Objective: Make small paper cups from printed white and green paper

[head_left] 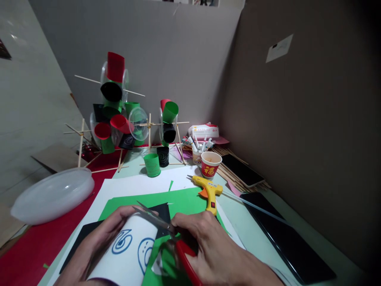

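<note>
My left hand (98,234) is wrapped round a white paper cylinder (126,254) with blue swirl drawings, tilted toward me. In my right hand (205,242) are red-handled scissors (187,258), blades spread apart at the cylinder's far rim. Whether the blades touch the paper I cannot tell. Under both hands lie green sheets (184,198) and black paper (162,210) on a large white sheet (125,182). A yellow glue gun (208,190) with a long glue stick rests just beyond my right hand.
Behind stand wooden-stick frames (149,131) carrying red, green and black paper tubes. A green cup (152,165) and a red paper cup (210,165) stand mid-table. A dark tablet (285,238), phone (242,170) and sticks lie right; a translucent lid-like dish (53,194) is left.
</note>
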Available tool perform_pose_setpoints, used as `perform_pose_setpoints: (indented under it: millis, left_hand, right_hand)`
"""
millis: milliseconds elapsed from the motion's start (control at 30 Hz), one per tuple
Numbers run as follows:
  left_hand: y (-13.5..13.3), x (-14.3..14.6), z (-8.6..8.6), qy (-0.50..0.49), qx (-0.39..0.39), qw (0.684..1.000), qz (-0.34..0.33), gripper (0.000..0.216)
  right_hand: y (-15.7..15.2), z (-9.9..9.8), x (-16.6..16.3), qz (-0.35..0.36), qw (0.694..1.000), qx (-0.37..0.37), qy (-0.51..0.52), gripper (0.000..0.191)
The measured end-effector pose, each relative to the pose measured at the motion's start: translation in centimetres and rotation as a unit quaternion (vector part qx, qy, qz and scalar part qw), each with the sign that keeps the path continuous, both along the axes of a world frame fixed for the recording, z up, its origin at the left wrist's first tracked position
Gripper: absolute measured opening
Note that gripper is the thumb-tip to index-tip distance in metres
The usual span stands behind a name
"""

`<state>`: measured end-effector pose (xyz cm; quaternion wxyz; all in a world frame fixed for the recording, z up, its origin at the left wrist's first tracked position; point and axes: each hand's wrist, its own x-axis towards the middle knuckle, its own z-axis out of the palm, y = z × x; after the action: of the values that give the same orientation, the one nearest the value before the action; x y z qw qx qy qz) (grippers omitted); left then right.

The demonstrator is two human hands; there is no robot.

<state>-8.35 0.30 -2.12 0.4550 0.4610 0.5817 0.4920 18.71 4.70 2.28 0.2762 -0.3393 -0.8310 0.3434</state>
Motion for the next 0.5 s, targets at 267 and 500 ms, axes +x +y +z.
perform_pose_setpoints:
  millis: [267,500]
  left_hand:
    - [0.2,1.4,2.0,0.004,-0.014,1.0,-0.021,0.075]
    - [-0.4,2.0,3.1,-0.025,-0.034,0.999,0.022,0.079]
  right_hand:
    - [-0.1,-0.4,0.1,-0.01,0.999,0.018,-0.025,0.024]
    - [0.3,-0.8,0.1,0.006,1.0,0.005,-0.007,0.023]
